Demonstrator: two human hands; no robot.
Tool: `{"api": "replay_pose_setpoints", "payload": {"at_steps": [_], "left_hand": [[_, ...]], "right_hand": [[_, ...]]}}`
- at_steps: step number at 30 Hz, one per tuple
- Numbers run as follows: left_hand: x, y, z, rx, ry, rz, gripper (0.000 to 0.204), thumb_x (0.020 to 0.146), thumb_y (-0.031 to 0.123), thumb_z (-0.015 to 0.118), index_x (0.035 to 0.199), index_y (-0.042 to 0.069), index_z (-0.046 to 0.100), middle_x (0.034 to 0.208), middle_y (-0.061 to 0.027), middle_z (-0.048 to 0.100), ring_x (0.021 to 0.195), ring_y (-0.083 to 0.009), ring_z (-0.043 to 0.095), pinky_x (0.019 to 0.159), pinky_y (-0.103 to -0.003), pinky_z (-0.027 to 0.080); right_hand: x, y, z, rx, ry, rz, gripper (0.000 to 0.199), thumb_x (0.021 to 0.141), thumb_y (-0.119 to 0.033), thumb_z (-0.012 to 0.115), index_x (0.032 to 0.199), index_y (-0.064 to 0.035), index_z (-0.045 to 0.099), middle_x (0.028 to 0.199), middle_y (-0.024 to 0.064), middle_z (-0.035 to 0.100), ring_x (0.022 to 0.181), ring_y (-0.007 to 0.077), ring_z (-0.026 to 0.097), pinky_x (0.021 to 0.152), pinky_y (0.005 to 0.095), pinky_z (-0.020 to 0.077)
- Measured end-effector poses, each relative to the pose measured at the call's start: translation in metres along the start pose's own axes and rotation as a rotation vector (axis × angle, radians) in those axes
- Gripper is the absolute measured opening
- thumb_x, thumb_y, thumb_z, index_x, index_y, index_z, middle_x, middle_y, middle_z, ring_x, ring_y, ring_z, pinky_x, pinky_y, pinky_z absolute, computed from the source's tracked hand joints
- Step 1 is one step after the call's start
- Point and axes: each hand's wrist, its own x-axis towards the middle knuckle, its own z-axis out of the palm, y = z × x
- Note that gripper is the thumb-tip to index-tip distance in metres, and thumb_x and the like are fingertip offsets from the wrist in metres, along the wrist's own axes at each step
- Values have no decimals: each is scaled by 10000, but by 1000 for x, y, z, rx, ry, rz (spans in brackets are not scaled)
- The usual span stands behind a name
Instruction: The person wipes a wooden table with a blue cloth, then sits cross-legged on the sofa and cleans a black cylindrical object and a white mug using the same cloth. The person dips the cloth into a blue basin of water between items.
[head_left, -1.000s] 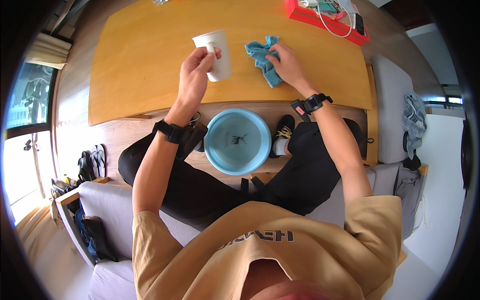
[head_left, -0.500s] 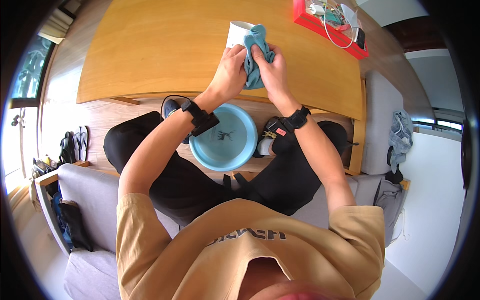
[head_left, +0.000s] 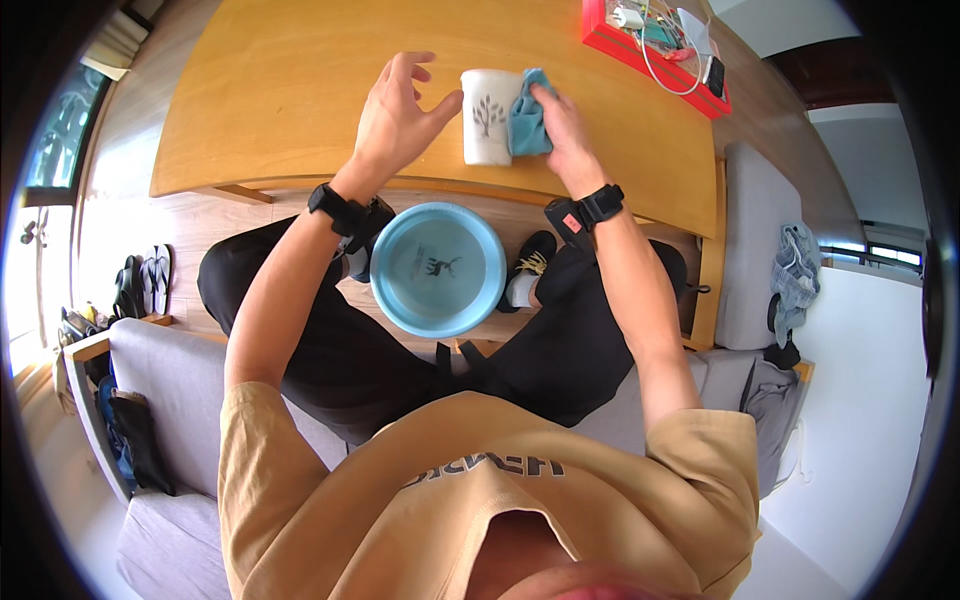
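A white cup (head_left: 487, 118) with a dark tree print stands near the front edge of the wooden table (head_left: 300, 110). Just left of it is my left hand (head_left: 398, 115), fingers apart and holding nothing, its thumb pointing at the cup. My right hand (head_left: 566, 125) grips a crumpled blue-green cloth (head_left: 529, 115) on the cup's right side. The cloth looks to be touching the cup; the right fingers are partly hidden behind it.
Below the table edge, a light blue basin (head_left: 438, 322) holding water sits on the floor between my feet. At the table's far right lies a red box (head_left: 655, 62) with cables and small items. A grey sofa (head_left: 165, 400) is around me.
My left hand has let go and moved left, its fingers spreading. The right hand has shifted slightly right with the cloth, so the cup's printed front now shows.
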Motion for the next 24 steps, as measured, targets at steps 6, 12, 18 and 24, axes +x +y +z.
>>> {"api": "replay_pose_setpoints", "payload": {"at_steps": [6,12,18,24], "left_hand": [[-10,-8,-1,-706,-387,-606,952,1031,675,611,1609,-47,386,1558,-278,527,1351,-334,597,1120,-415,493],[-28,22,25,-1010,-306,-525,684,1065,551,652,1438,-15,565,1278,-101,681,1158,-165,622,999,-363,520],[-31,24,28,-1147,-82,-618,602,1043,486,716,1321,-41,626,1207,-102,716,1056,-159,668,923,-331,556],[-38,26,22,-565,-71,-442,661,990,548,762,1257,-42,625,1129,-147,740,994,-179,708,852,-349,587]], "right_hand": [[-13,-1,6,222,-45,22,323,1087,-294,650,1269,-28,661,1091,39,710,939,154,698,808,364,602],[-31,-4,31,91,-71,-282,330,1107,-310,661,1236,-11,615,1056,38,662,931,119,633,808,307,545],[-48,22,47,-500,-38,-892,388,1131,-137,547,1424,47,370,1180,168,670,1059,264,669,913,378,530],[-42,10,32,-808,-68,-765,185,1018,-48,616,1181,30,578,916,314,700,863,557,664,758,547,548]]}}
